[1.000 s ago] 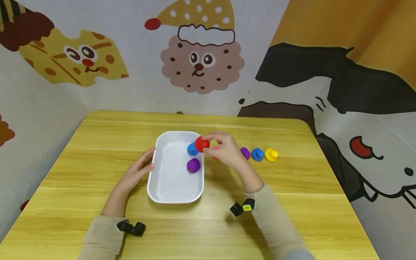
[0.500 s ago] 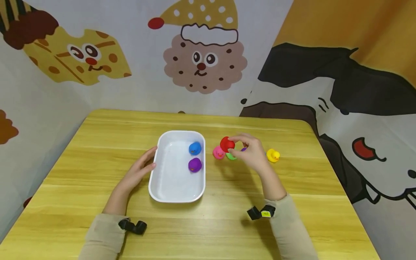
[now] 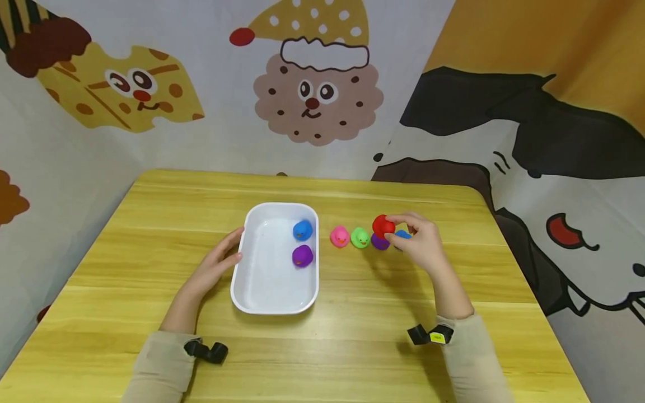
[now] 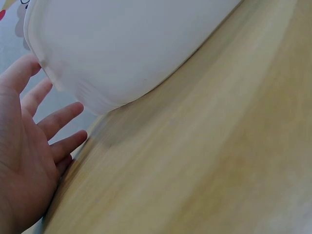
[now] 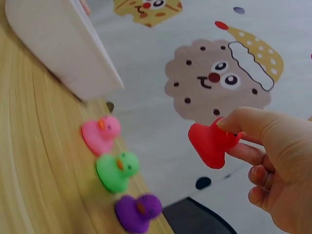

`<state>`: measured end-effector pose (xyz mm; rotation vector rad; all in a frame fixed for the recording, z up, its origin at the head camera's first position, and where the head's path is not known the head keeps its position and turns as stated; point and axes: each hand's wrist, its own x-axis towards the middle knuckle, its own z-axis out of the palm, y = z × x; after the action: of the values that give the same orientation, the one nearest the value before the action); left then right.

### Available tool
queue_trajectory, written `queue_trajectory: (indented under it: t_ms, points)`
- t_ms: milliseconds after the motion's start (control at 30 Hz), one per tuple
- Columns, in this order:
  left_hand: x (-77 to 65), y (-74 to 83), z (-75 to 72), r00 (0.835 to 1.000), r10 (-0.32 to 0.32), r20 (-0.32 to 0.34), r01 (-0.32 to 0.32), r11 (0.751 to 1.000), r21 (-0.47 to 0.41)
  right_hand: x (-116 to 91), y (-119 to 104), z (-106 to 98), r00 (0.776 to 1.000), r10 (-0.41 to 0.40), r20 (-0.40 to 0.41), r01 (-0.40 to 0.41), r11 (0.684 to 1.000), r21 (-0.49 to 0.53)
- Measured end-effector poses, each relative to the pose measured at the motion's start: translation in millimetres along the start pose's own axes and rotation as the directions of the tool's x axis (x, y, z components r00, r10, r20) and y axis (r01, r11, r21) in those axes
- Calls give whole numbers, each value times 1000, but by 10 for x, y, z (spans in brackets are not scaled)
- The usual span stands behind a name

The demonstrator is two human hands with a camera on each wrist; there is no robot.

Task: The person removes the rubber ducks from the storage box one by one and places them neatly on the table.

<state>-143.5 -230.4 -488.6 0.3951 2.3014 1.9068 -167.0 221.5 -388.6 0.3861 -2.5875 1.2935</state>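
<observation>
My right hand (image 3: 420,240) pinches a red toy duck (image 5: 213,141) by its head between thumb and fingers. The duck is held above the row of ducks on the table, overlapping the purple duck (image 3: 380,241) in the head view. My left hand (image 3: 214,263) lies along the left side of a white tray (image 3: 274,309), its fingers extended and the fingertips at the rim. Inside the tray, on its right side, sit a blue duck (image 3: 302,230) and a purple duck (image 3: 302,256). In the left wrist view, the fingers (image 4: 63,119) are spread beside the tray's outer wall.
Right of the tray, a pink duck (image 3: 340,237) and a green duck (image 3: 360,238) stand in the row. Another blue duck (image 3: 402,238) is partly covered by my right hand. The wooden table (image 3: 353,358) meets a cartoon-printed cloth (image 3: 201,151) at the back.
My right hand has carried the red duck rightward, from over the tray's right rim to above the purple duck in the row. My left hand stays at the tray.
</observation>
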Motion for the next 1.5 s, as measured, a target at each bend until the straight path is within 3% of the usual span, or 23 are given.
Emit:
queue_trajectory:
  t_ms: [767,1500]
  points:
    - [-19,11,-6,1000,16,9,-16,1000,-3,-208,516,-455,997,-15,-73,6,993,-118]
    - [-6,3,-5,1000,2,12,-2,1000,5,-307,913,-768,990,106,-90,-122,973,-195]
